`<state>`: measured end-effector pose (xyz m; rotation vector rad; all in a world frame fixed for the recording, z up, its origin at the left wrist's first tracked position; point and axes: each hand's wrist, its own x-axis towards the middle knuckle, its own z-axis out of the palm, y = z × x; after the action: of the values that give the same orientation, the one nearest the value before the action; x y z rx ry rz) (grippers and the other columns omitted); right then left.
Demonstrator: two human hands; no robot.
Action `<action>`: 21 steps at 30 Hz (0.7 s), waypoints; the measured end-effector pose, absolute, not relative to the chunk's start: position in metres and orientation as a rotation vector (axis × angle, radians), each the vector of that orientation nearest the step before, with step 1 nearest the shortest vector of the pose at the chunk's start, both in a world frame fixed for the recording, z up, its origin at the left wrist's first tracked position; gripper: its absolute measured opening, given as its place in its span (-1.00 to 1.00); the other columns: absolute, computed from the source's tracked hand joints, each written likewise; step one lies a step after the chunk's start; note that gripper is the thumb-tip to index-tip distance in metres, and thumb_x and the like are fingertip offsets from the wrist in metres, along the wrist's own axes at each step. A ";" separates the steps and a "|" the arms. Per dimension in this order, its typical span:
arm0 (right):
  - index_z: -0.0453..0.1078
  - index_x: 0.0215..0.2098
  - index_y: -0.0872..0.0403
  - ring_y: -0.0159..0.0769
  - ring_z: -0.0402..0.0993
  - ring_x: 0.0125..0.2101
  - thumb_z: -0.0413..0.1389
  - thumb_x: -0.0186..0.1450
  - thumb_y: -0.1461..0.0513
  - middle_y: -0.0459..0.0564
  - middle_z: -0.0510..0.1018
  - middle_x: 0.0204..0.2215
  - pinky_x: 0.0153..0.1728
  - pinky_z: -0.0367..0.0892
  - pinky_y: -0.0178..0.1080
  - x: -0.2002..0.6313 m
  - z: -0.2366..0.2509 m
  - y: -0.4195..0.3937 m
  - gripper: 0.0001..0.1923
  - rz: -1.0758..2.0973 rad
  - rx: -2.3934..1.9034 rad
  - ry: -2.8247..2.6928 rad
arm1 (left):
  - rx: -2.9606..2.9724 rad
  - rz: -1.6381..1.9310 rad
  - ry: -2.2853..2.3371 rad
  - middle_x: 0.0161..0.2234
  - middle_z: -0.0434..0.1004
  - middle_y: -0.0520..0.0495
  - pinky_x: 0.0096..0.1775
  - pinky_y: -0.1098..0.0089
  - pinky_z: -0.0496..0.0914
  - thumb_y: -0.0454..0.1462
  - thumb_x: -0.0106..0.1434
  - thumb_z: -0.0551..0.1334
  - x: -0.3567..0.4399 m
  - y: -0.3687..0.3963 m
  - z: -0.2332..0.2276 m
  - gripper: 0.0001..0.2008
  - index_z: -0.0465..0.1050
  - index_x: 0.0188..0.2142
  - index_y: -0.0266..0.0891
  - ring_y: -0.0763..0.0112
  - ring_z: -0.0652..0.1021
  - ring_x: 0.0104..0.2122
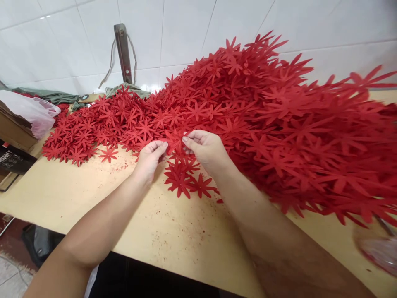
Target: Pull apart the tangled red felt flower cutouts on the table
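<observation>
Just above the tan tabletop (145, 231), there's a red petal cutout (174, 142) stretched between both hands: left hand (151, 158) has one side pinched thumb-to-finger, right hand (203, 148) pinches the other. A few loose cutouts (179, 180) lie just below, and a huge red heap (235, 99) sprawls behind and to the right. Metal bracket (124, 54) on the tiled wall (186, 33), plastic bag (29, 108) far left.

Bright, diffuse light lay across the white tiled wall (186, 33) and pale surface (89, 203), with small glints at upper left. Soft shadow edged the right forearm (263, 215); beneath the surface it was dark. Rightward, the red flower-shaped cutouts (297, 107) blurred and looked stretched.
</observation>
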<state>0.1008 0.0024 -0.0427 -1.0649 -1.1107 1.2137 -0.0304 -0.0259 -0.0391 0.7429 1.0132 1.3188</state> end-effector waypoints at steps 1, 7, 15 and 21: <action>0.33 -0.62 0.06 -0.48 0.23 -0.68 0.31 -0.03 0.15 -0.18 0.37 -0.71 -0.59 0.24 -0.31 0.101 -0.044 0.003 -0.75 1.167 -1.081 -1.142 | 0.740 1.322 1.018 -0.58 0.37 0.12 -0.43 0.53 0.20 -0.37 0.15 0.25 -0.030 -0.026 -0.039 -0.85 0.36 -0.54 -0.29 0.67 0.32 -0.58; 0.42 -0.46 0.03 -0.27 0.41 -0.45 0.15 0.13 0.18 -0.02 0.48 -0.51 -0.27 0.38 -0.09 0.121 -0.051 0.012 -0.91 0.644 -1.190 -1.269 | 0.698 1.354 1.050 -0.60 0.37 0.11 -0.42 0.51 0.20 -0.35 0.22 0.19 -0.032 -0.025 -0.037 -0.80 0.33 -0.54 -0.28 0.65 0.35 -0.59; 0.49 -0.32 0.01 -0.17 0.47 -0.20 0.22 0.10 0.13 0.03 0.57 -0.30 -0.06 0.35 -0.01 0.114 -0.031 0.000 -0.82 0.777 -1.118 -1.389 | 0.788 1.344 1.013 -0.61 0.35 0.12 -0.42 0.51 0.20 -0.31 0.19 0.23 -0.029 -0.028 -0.040 -0.83 0.35 -0.53 -0.27 0.64 0.33 -0.58; 0.40 -0.51 0.08 -0.41 0.41 -0.51 0.39 -0.17 0.16 -0.12 0.52 -0.56 -0.38 0.39 -0.26 0.098 -0.032 -0.007 -0.68 1.232 -0.997 -1.237 | 0.779 1.351 1.017 -0.56 0.39 0.11 -0.41 0.51 0.23 -0.31 0.18 0.23 -0.027 -0.029 -0.041 -0.86 0.36 -0.50 -0.28 0.65 0.33 -0.58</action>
<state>0.0975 -0.0069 -0.0322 -0.9967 -1.2374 1.2322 -0.0271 -0.0286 -0.0408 0.7790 1.0172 1.3507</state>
